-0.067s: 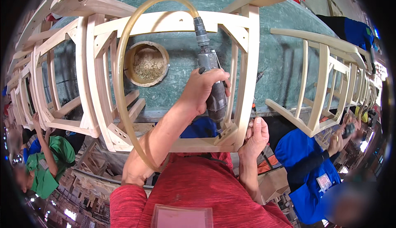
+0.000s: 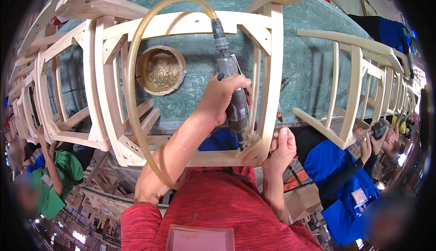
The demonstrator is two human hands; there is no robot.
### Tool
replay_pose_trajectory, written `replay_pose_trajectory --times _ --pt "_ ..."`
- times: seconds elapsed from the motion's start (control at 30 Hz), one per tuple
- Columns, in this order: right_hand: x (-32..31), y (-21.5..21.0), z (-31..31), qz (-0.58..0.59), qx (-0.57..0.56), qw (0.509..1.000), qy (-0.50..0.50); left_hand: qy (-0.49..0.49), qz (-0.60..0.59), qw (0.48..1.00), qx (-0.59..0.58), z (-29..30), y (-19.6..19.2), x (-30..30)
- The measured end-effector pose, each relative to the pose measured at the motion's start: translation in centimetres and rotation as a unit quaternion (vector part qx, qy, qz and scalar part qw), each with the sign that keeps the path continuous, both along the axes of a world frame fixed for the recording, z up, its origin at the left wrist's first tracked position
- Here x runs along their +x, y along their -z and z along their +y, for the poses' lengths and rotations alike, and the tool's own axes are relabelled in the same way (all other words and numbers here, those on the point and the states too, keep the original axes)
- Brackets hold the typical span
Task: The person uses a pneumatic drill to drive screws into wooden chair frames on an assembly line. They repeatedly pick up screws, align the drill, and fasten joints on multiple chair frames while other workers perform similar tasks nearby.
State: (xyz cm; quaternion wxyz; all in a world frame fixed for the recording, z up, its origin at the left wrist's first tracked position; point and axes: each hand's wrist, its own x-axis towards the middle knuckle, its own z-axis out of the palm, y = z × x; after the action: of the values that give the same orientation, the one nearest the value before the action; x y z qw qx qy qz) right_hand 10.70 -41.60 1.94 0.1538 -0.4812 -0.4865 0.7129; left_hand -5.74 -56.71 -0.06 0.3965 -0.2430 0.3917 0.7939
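Note:
My left hand [image 2: 223,97] is wrapped round a dark air screwdriver [image 2: 237,108]. Its bit points down at a corner block [image 2: 251,147] in the near right corner of a pale wooden chair frame [image 2: 271,87]. From the tool's top end a yellowish air hose [image 2: 131,69] arches left and comes down across my left forearm. Just right of that corner, outside the frame, my right hand [image 2: 280,149] has its thumb and fingers pressed together; whatever they hold, if anything, is hidden.
A round tub [image 2: 180,76] of screws sits on the green worktop [image 2: 200,80]. Another screwdriver with an orange part [image 2: 279,114] lies right of the frame. More chair frames [image 2: 356,87] line both sides. A person in blue [image 2: 336,169] works at right, one in green [image 2: 61,173] at left.
My hands and the air screwdriver hold nearly the same place against the chair frame. At right, the hands of the person in blue have shifted.

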Motion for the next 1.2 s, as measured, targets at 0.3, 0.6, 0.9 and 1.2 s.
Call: replay_pose_trajectory --times 0.3,0.6,0.9,1.2 --pt "1.5 1.3 0.7 0.046 -0.017 0.999 -0.004 -0.039 -0.024 0.999 0.023 -0.1 0.6 0.9" --pt "-6.7 -5.6 -1.7 0.081 -0.078 0.966 -0.233 0.099 0.597 0.775 -0.182 -8.9 -8.6 -0.7" --pt "-22.2 -0.4 -17.3 0.091 -0.171 0.836 -0.513 0.478 0.826 0.112 -0.279 -13.1 -8.0 3.4" --pt "-21.1 0.2 -22.2 0.077 -0.242 0.772 -0.583 0.455 0.830 0.122 -0.300 -17.1 -8.0 5.1"
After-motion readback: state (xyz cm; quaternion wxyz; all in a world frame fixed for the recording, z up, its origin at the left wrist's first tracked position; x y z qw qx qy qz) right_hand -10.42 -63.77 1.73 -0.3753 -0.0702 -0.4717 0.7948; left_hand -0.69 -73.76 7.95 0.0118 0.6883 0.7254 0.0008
